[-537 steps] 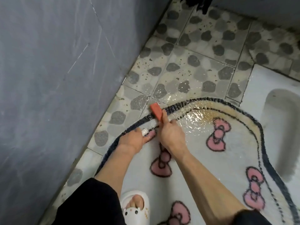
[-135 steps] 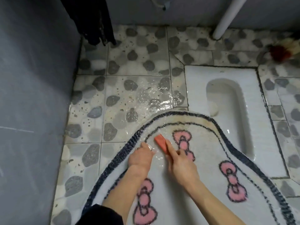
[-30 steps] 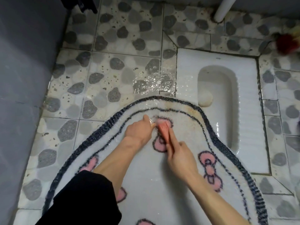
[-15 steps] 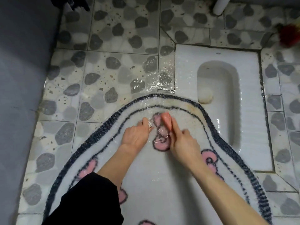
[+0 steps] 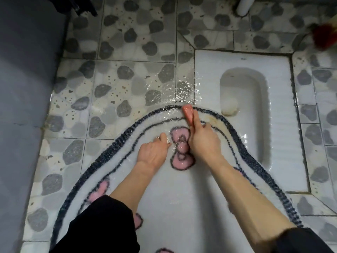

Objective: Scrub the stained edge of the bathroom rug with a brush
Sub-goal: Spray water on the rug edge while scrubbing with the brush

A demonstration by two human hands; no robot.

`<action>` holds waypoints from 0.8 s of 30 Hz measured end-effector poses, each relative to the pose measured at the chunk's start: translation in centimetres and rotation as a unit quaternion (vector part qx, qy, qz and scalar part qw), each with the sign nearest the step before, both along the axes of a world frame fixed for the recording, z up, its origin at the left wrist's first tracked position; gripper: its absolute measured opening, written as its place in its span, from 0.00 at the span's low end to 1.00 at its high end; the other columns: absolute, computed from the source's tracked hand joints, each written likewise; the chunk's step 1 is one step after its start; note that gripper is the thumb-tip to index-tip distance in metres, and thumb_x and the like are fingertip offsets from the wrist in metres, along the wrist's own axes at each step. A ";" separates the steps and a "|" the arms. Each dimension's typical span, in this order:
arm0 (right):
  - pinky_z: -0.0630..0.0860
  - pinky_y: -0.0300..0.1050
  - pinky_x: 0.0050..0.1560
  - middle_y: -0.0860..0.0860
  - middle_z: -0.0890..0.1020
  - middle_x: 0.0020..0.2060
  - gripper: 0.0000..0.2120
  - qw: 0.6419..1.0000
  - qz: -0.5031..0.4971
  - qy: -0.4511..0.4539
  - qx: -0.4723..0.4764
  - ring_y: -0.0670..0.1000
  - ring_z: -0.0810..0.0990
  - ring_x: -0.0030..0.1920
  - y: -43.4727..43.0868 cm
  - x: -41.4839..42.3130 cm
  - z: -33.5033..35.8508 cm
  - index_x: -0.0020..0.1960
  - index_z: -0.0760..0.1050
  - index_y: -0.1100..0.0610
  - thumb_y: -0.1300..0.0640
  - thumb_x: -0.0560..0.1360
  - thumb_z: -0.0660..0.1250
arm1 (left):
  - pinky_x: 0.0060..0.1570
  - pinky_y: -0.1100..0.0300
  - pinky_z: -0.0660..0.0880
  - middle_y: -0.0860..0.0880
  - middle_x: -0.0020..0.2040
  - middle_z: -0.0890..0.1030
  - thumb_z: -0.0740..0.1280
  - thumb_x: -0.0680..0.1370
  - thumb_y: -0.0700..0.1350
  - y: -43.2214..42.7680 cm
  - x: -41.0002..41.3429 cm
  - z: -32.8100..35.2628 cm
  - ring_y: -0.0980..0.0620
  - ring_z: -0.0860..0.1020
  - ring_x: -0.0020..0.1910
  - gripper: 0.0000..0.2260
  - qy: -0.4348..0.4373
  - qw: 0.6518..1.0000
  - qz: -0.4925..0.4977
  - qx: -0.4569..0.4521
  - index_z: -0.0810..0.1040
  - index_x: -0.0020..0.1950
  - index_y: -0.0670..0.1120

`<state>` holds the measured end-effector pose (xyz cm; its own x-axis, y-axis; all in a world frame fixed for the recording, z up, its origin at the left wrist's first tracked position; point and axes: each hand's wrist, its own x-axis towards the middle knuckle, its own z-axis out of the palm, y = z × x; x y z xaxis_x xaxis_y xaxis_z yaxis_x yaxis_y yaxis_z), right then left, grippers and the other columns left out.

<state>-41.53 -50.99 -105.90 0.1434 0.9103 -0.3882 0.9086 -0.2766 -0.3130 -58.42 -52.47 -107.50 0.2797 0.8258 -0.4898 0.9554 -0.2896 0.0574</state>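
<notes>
A white bathroom rug (image 5: 182,194) with pink bows and a dark striped border lies wet on the floor. Brownish stains mark its far edge (image 5: 215,118) to the right of the brush. My right hand (image 5: 202,141) grips a red-orange brush (image 5: 188,114), whose tip reaches the rug's far border. My left hand (image 5: 155,151) rests on the rug left of a pink bow, fingers curled against the pile and a ring showing; I cannot tell whether it pinches the rug.
A white squat toilet pan (image 5: 244,99) sits right of the rug's far end. Wet pebble-pattern floor tiles (image 5: 127,79) lie beyond the rug. A grey wall (image 5: 23,88) runs along the left. A white pipe (image 5: 245,6) and a red fluffy object (image 5: 322,35) stand at the back.
My right hand has pushed the brush forward from the pink bow to the rug's far border. My left hand stays on the rug beside the bow.
</notes>
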 end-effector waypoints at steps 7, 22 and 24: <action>0.59 0.41 0.30 0.51 0.69 0.46 0.29 0.997 0.034 0.032 -0.061 0.45 0.63 0.28 -10.2 -0.3 3.1 0.78 0.31 0.35 0.47 0.86 0.47 | 0.36 0.53 0.68 0.45 0.53 0.79 0.46 0.87 0.55 0.1 -0.4 0.0 0.42 0.83 0.45 0.17 -0.011 0.999 -0.030 0.005 0.63 0.61 0.43; 0.68 0.46 0.34 0.53 0.69 0.48 0.28 0.999 0.020 -0.010 -0.043 0.49 0.67 0.29 -8.8 1.9 1.0 0.78 0.35 0.34 0.44 0.85 0.48 | 0.38 0.51 0.68 0.43 0.55 0.78 0.47 0.87 0.54 -0.2 0.5 1.0 0.41 0.81 0.47 0.16 -0.005 0.999 0.038 -0.030 0.63 0.61 0.43; 0.70 0.50 0.37 0.54 0.70 0.50 0.30 0.999 0.015 -0.033 -0.017 0.54 0.70 0.31 -4.9 2.3 0.1 0.79 0.38 0.35 0.48 0.85 0.52 | 0.38 0.51 0.68 0.43 0.54 0.78 0.47 0.86 0.54 -0.3 0.8 1.1 0.41 0.81 0.46 0.16 -0.023 0.997 0.058 -0.039 0.63 0.60 0.43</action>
